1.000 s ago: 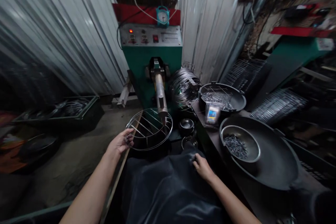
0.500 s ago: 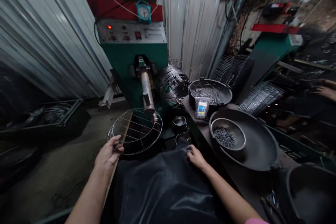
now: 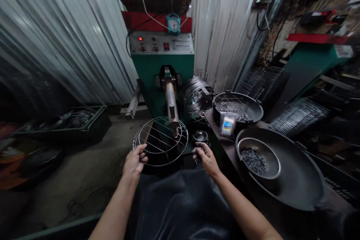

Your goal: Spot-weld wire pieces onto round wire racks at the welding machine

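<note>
The left hand (image 3: 135, 160) pinches the near-left rim of the round wire rack (image 3: 161, 140) between thumb and fingers, while the right hand (image 3: 206, 157) has its fingers curled in toward the thumb, and whether they pinch anything cannot be told. The rack lies roughly level beneath the tip of the metal arm (image 3: 172, 105) of the green machine (image 3: 180, 68). The right hand is beside the small round cup (image 3: 200, 136), left of the worktop's left edge, above the dark apron (image 3: 182, 202).

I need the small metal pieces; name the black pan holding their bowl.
The larger, nearer pan, bowl inside; the farther pan holds wire pieces instead.
</note>
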